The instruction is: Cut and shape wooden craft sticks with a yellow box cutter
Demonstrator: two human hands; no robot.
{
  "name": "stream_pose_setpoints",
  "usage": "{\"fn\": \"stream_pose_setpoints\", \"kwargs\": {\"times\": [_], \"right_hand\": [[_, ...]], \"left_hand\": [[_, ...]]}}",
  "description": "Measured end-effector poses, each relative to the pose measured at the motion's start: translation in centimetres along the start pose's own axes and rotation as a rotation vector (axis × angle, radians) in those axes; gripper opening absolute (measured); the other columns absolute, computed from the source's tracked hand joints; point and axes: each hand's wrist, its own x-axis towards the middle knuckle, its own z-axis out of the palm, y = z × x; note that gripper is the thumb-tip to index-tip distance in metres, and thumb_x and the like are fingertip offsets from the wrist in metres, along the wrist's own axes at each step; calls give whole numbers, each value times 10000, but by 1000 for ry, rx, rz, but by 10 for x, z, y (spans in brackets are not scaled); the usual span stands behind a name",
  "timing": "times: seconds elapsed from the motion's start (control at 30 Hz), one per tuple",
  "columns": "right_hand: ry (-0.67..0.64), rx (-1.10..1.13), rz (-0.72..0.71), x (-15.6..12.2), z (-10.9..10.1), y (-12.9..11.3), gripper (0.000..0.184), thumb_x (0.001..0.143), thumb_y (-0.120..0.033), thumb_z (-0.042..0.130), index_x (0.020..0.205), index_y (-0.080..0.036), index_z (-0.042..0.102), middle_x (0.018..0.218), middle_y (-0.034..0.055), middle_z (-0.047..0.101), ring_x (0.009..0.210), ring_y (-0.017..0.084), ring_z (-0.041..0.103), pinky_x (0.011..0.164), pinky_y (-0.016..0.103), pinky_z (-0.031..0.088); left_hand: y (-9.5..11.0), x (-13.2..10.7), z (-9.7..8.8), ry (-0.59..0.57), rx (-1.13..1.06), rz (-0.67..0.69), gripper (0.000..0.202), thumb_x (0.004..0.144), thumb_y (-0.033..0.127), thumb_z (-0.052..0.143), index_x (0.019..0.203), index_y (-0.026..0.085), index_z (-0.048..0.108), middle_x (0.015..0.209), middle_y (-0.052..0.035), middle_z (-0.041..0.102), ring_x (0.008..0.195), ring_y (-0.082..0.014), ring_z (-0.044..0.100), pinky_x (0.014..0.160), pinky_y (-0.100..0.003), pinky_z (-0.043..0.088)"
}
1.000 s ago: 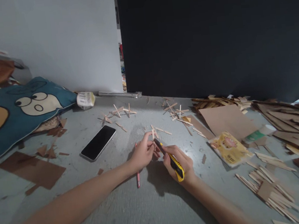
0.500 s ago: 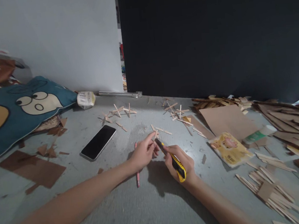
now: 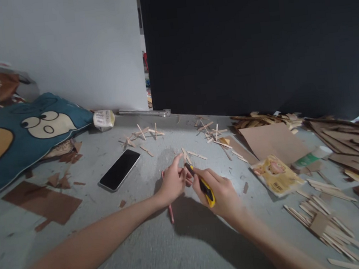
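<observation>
My right hand is wrapped round a yellow and black utility knife, its tip pointing away from me and to the left. My left hand faces it, index finger raised and the other fingers pinched on a small wooden stick that is mostly hidden beside the knife tip. Under my left wrist lies a pink pencil, partly covered. Just beyond the hands, loose wooden sticks rest on the grey table.
A phone lies left of my hands, brown cardboard farther left. Small stick assemblies stand at the back. To the right are a yellow packet, several wooden sticks and cardboard sheets. A blue cushion sits far left.
My right hand and the knife have shifted slightly left and up, closer to my left hand. My left index finger has lifted, and the pencil has swung a little to the right at its near end.
</observation>
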Motion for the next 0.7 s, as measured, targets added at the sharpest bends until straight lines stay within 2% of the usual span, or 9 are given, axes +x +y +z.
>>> {"fn": "stream_pose_setpoints", "kwargs": {"times": [0.1, 0.27, 0.37, 0.5, 0.6, 0.7], "right_hand": [[13, -97, -33, 0, -5, -8, 210, 1014, -188, 497, 1174, -158, 630, 802, 58, 702, 624, 151, 687, 499, 222, 470], [1, -106, -46, 4, -15, -17, 199, 1011, -189, 494, 1150, -165, 634, 818, 64, 702, 616, 153, 679, 463, 228, 448], [18, 36, 83, 15, -29, -16, 154, 1024, -229, 521, 1083, -199, 660, 859, 62, 749, 675, 154, 719, 570, 232, 535], [88, 192, 267, 27, -47, -11, 172, 1024, -288, 564, 1001, -195, 707, 702, 14, 741, 549, 131, 693, 565, 232, 551], [108, 245, 310, 30, -52, -10, 176, 1019, -295, 586, 975, -189, 718, 646, -5, 725, 529, 131, 702, 538, 223, 544], [113, 228, 295, 31, -53, -11, 177, 1020, -293, 582, 967, -193, 718, 637, -9, 724, 522, 132, 700, 530, 230, 541]], "left_hand": [[-2, -5, 3, 3, 39, 34, 642, 954, 351, 626, 1525, 143, 421, 729, -13, 713, 599, -161, 673, 565, -239, 485], [-2, -6, 5, 14, 5, 75, 546, 940, 452, 655, 1385, 156, 541, 741, -22, 715, 584, -159, 671, 532, -229, 469], [3, -4, 6, 1, -81, 57, 583, 955, 594, 599, 1338, 161, 524, 727, -6, 685, 517, -160, 669, 495, -242, 502], [10, -5, 8, -38, -220, 58, 653, 950, 663, 576, 1362, 163, 496, 694, 30, 638, 499, -165, 681, 492, -259, 553], [11, -8, 10, -66, -256, 71, 664, 957, 650, 580, 1375, 141, 497, 678, 35, 627, 506, -158, 681, 490, -250, 554], [12, -9, 11, -81, -281, 72, 672, 955, 647, 586, 1382, 135, 498, 698, 28, 632, 522, -155, 683, 507, -260, 569]]}}
